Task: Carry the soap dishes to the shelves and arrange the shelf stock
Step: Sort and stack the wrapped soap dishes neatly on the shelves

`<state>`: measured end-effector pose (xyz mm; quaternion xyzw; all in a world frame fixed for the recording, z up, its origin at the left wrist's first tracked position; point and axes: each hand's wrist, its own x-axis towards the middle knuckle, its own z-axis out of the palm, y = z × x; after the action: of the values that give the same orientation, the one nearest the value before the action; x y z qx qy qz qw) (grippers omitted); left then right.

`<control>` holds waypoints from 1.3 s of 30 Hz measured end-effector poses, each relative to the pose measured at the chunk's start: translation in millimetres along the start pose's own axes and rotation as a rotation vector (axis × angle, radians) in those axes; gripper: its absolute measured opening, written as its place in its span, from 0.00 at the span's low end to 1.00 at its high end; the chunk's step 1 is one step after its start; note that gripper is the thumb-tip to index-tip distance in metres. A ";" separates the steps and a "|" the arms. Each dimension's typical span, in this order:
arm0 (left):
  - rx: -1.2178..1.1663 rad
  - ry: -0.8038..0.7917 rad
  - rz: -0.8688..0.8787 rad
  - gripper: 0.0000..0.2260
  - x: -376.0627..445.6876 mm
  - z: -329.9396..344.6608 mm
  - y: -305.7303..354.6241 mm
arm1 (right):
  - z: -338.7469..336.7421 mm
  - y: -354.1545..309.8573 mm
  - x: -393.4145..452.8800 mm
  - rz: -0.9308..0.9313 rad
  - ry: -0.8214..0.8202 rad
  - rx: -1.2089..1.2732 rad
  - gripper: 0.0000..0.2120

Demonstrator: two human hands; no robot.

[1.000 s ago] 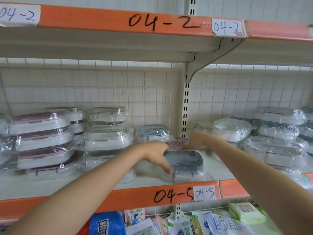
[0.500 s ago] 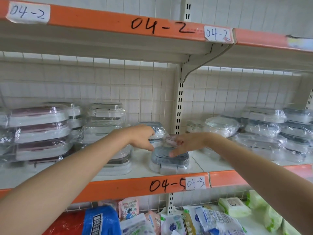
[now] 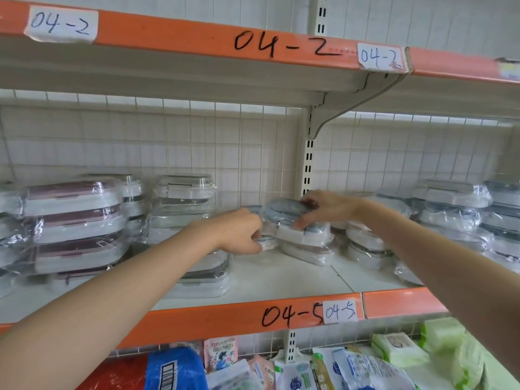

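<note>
While perched tilted on the stack at the middle of shelf 04-5 (image 3: 253, 280), grey-lidded soap dish (image 3: 292, 218) in clear wrap, long axis running left to right, near edge dipping toward the aisle. Right hand (image 3: 326, 208) on top of it, fingers (image 3: 302, 222) curled over the front edge and pinching the dish, so clearly the nearer and controlling hand. Left hand (image 3: 239, 232) just beside the dish's left end, fingers curled in, apparently gripping the wrapped dish beneath; exact hold hard to tell. Looks like a levelling job next: dish needing to swing flat onto the white dish below (image 3: 306, 253). Pink-lidded stack (image 3: 73, 223) well off to the left, more wrapped dishes (image 3: 450, 192) to the right.
</note>
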<state>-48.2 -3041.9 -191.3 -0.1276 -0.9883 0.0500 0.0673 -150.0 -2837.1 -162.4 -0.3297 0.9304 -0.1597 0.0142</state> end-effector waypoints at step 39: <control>0.152 0.055 -0.028 0.18 8.1 3.7 17.8 | 67.1 25.6 8.1 0.252 -0.195 -0.349 0.45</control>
<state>-52.2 -3023.0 -196.0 -0.1095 -0.9811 0.1206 0.1047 -163.1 -2842.8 -233.3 -0.2223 0.9719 0.0393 0.0664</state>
